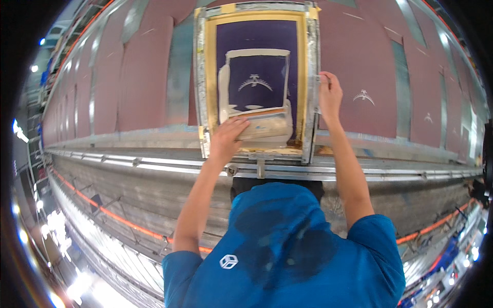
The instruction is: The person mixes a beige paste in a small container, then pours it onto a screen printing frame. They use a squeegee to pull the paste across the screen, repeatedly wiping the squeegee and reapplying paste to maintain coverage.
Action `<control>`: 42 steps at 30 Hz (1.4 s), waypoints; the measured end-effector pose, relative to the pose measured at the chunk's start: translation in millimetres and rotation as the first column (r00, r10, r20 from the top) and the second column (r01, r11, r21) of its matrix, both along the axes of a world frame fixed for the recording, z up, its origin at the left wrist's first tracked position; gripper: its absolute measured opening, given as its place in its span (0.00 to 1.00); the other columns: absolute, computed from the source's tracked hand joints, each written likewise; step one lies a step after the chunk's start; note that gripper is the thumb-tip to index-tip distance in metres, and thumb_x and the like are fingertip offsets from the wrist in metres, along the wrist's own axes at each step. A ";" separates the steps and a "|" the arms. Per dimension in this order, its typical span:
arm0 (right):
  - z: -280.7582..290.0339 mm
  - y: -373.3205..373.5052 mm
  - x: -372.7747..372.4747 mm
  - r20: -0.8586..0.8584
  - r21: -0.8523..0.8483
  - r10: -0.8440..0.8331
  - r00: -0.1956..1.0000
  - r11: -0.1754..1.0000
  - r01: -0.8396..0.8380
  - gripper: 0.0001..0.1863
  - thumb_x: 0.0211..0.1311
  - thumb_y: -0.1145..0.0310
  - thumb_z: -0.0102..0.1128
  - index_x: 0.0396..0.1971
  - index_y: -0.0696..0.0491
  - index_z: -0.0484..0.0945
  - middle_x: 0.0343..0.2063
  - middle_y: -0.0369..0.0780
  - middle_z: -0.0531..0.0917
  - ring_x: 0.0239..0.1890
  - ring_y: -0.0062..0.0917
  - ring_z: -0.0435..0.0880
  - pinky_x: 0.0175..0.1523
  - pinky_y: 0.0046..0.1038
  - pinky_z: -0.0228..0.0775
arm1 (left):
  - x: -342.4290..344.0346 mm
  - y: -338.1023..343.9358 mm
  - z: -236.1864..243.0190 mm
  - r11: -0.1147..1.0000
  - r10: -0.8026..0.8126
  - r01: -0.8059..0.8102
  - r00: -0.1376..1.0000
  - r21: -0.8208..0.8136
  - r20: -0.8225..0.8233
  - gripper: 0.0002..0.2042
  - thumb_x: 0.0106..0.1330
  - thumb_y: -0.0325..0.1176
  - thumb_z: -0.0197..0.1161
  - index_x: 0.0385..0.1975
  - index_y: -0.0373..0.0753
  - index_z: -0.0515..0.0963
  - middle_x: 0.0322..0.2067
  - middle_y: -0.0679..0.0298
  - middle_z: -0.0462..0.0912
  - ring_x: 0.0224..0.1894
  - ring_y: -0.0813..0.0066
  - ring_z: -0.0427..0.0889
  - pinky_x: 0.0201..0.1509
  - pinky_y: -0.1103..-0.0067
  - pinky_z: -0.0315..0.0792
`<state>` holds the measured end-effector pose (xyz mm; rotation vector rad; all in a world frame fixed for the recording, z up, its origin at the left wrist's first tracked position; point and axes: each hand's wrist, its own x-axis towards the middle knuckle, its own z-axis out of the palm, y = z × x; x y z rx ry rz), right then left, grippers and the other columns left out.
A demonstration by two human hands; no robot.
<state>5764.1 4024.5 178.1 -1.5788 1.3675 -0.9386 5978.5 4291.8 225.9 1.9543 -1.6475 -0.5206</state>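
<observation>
A screen printing frame (311, 46) lies in front of me, its metal sides edged with yellow tape around a dark purple mesh (257, 36). White ink (224, 90) outlines a rectangle on the mesh, around a pale winged emblem (254, 83). My left hand (226, 139) is closed over the left end of a wide squeegee (267, 127), which rests tilted near the frame's close end, smeared with ink. At the frame's right side, my right hand (331, 97) grips the outer edge with bent fingers; the fingertips are partly hidden.
Maroon fabric pieces (144, 77) lie along the long table on both sides. Pieces to the right bear white emblems (363, 96). A metal rail (154, 160) runs along the table's near edge, between my body and the frame. Orange-red lines (123, 219) run below.
</observation>
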 end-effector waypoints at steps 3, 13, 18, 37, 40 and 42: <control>13.5 18.7 28.5 -0.099 0.055 -0.013 0.995 0.998 0.018 0.12 0.74 0.62 0.55 0.46 0.53 0.81 0.30 0.38 0.82 0.30 0.22 0.74 0.41 0.27 0.70 | 34.7 20.5 -0.6 0.999 -0.042 0.042 0.999 0.004 0.009 0.32 0.44 0.15 0.65 0.55 0.41 0.81 0.58 0.60 0.81 0.64 0.57 0.76 0.69 0.64 0.69; -1.5 33.9 58.2 -0.067 0.055 -0.036 0.997 0.998 0.040 0.09 0.73 0.64 0.56 0.44 0.52 0.80 0.15 0.39 0.74 0.19 0.23 0.69 0.28 0.32 0.66 | 63.1 39.9 -13.3 0.998 -0.053 0.056 0.993 -0.030 0.107 0.30 0.44 0.16 0.66 0.54 0.41 0.81 0.57 0.62 0.82 0.62 0.58 0.78 0.67 0.63 0.71; -3.8 32.2 62.9 -0.109 0.063 -0.049 0.993 0.996 0.056 0.09 0.73 0.64 0.56 0.43 0.51 0.81 0.16 0.41 0.74 0.20 0.25 0.71 0.29 0.33 0.66 | 65.1 56.7 -5.4 0.998 -0.058 0.060 0.994 -0.028 0.091 0.32 0.42 0.16 0.68 0.54 0.42 0.81 0.57 0.62 0.82 0.62 0.56 0.77 0.68 0.61 0.70; 69.4 15.7 85.6 -0.700 -0.357 0.178 0.691 0.751 -0.556 0.20 0.67 0.53 0.62 0.53 0.47 0.83 0.50 0.40 0.81 0.55 0.35 0.76 0.57 0.40 0.71 | 146.1 -104.8 -17.8 0.997 -0.065 0.064 0.997 0.032 0.031 0.26 0.53 0.21 0.64 0.54 0.51 0.83 0.51 0.63 0.85 0.54 0.63 0.83 0.59 0.73 0.77; 80.0 2.5 127.3 -0.700 -0.213 0.364 0.614 0.715 -0.666 0.21 0.63 0.57 0.66 0.52 0.50 0.82 0.50 0.40 0.82 0.55 0.37 0.77 0.57 0.38 0.72 | 161.5 -158.2 16.8 0.972 -0.018 0.038 0.996 0.230 -0.090 0.23 0.52 0.24 0.66 0.50 0.49 0.85 0.46 0.63 0.88 0.48 0.63 0.86 0.52 0.73 0.79; 76.7 -11.5 151.0 -0.699 0.015 0.490 0.521 0.739 -0.674 0.19 0.61 0.61 0.66 0.51 0.51 0.82 0.49 0.40 0.83 0.55 0.39 0.78 0.58 0.37 0.72 | 166.9 -176.9 16.9 0.958 0.020 0.012 0.994 0.286 -0.109 0.21 0.52 0.25 0.67 0.48 0.48 0.86 0.44 0.62 0.88 0.45 0.63 0.87 0.50 0.72 0.79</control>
